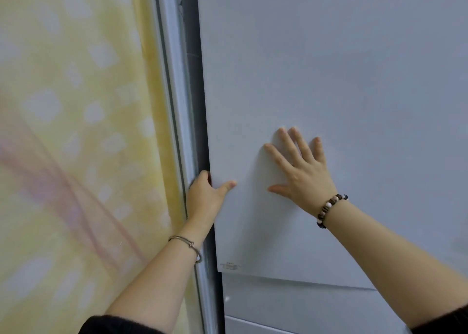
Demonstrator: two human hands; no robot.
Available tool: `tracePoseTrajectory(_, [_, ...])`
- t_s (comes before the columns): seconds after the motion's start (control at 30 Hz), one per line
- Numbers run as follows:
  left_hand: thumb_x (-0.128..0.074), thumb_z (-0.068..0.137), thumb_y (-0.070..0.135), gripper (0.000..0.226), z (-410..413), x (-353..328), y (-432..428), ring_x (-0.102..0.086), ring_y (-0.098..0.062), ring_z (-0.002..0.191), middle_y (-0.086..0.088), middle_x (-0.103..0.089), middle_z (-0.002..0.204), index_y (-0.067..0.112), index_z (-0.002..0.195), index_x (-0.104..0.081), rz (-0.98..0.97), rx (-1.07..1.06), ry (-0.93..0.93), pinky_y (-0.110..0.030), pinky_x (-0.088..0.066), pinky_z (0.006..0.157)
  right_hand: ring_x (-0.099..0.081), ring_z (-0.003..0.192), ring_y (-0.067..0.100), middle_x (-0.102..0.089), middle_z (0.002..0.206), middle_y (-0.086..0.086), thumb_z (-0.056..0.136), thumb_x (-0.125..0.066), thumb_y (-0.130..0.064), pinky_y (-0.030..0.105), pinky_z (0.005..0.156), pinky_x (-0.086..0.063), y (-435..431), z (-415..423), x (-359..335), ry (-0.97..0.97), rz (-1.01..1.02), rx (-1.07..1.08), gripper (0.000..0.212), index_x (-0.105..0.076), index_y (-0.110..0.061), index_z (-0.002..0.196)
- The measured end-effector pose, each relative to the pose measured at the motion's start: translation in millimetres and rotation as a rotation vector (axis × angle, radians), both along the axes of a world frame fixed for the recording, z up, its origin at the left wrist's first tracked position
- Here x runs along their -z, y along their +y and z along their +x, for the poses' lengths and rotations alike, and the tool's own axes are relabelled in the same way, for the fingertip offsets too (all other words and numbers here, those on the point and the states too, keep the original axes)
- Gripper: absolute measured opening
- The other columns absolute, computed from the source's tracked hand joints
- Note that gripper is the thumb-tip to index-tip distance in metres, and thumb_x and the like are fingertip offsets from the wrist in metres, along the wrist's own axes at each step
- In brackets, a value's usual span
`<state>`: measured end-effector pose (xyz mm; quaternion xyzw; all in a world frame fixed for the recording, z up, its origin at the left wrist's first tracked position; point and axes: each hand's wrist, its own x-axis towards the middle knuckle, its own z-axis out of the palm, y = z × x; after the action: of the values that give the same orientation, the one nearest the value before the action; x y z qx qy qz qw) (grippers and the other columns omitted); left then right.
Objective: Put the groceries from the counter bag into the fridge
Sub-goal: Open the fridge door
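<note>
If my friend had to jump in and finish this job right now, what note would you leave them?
Hands: the left hand has its fingers curled round the left edge of the fridge door, thumb on the front. The right hand lies flat on the door's front, fingers spread.
Things: a dark gap runs along the door's left edge, and the inside is hidden. A yellow curtain hangs just to its left. The bag and groceries are out of view.
Done: cannot tell.
Left: probably check the bag and put in whatever remains.
</note>
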<state>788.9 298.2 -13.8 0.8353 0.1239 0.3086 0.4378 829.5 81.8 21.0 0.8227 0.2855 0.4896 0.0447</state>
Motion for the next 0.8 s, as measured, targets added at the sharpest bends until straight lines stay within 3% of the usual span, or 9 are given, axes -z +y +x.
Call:
tracePoseTrajectory(0.1, [-0.075, 0.074, 0.045, 0.037, -31.0, 5.1, -4.5, -0.059, -0.01, 0.077, 0.009, -0.063, 0.089, 0.021, 0.093, -0.055, -0.017, -0.01, -0.025, -0.024, -0.045, 0.059, -0.017, 0.141, 0.031, -0.022, 0.153, 0.011, 0.056, -0.081, -0.055, 0.058, 0.107, -0.015, -6.1, -22.0, -1.0, 0.009, 0.003, -0.025, 0.106, -0.032, -0.022, 0.144])
tracePoseTrajectory(0.23, [-0.074, 0.076, 0.043, 0.039, -72.7, 6.5, -12.9, -0.059, -0.011, 0.076, 0.008, -0.063, 0.088, 0.018, 0.098, -0.056, -0.042, -0.006, -0.027, -0.027, -0.046, 0.06, -0.014, 0.141, 0.032, -0.018, 0.154, 0.011, 0.06, -0.082, -0.05, 0.061, 0.105, -0.024, -10.7, -59.4, 1.3, 0.102, 0.04, -0.004, 0.105, -0.027, -0.022, 0.145])
tracePoseTrajectory(0.37, [-0.075, 0.076, 0.038, 0.032, -124.5, 7.5, -30.1, -0.055, -0.011, 0.07, 0.008, -0.061, 0.079, 0.016, 0.088, -0.054, -0.021, -0.032, -0.051, -0.021, -0.036, 0.053, -0.013, 0.142, 0.033, -0.015, 0.156, 0.013, 0.065, -0.081, -0.043, 0.057, 0.105, -0.027, -18.9, -105.1, 4.4, 0.224, 0.094, 0.002, 0.102, -0.022, -0.023, 0.145])
tracePoseTrajectory(0.53, [-0.074, 0.077, 0.037, 0.031, -195.3, 11.4, -55.0, -0.054, -0.012, 0.068, 0.004, -0.06, 0.076, 0.018, 0.079, -0.051, 0.008, 0.027, -0.058, -0.024, -0.044, 0.058, 0.005, 0.145, 0.025, 0.007, 0.158, 0.004, 0.08, -0.068, -0.043, 0.046, 0.114, -0.02, -39.4, -175.6, 8.8, 0.422, 0.188, -0.063, 0.094, -0.009, -0.027, 0.15])
tracePoseTrajectory(0.6, [-0.075, 0.078, 0.031, 0.031, -223.9, 10.7, -66.9, -0.048, -0.006, 0.061, 0.008, -0.055, 0.069, 0.023, 0.07, -0.045, 0.016, 0.073, -0.076, -0.012, -0.037, 0.051, 0.006, 0.145, 0.02, 0.01, 0.158, 0.0, 0.084, -0.064, -0.041, 0.039, 0.117, -0.017, -48.5, -209.4, 12.0, 0.554, 0.277, -0.133, 0.088, -0.007, -0.027, 0.15])
tracePoseTrajectory(0.67, [-0.075, 0.078, 0.025, 0.028, -249.5, 11.9, -79.1, -0.051, -0.003, 0.063, 0.011, -0.057, 0.071, 0.025, 0.072, -0.048, 0.006, 0.13, -0.091, -0.009, -0.036, 0.052, 0.001, 0.145, 0.015, 0.008, 0.158, -0.002, 0.086, -0.063, -0.038, 0.028, 0.114, -0.016, -57.0, -245.2, 15.0, 0.705, 0.448, -0.227, 0.085, -0.009, -0.026, 0.15])
tracePoseTrajectory(0.8, [-0.077, 0.077, 0.026, 0.022, -291.5, 18.6, -103.9, -0.061, -0.01, 0.079, 0.005, -0.065, 0.085, 0.017, 0.091, -0.062, -0.089, 0.235, -0.028, -0.021, -0.049, 0.07, 0.002, 0.144, 0.009, 0.006, 0.158, -0.003, 0.087, -0.062, -0.04, 0.026, 0.111, -0.014, -73.3, -309.0, 11.1, 0.871, 0.756, -0.286, 0.083, -0.01, -0.023, 0.15])
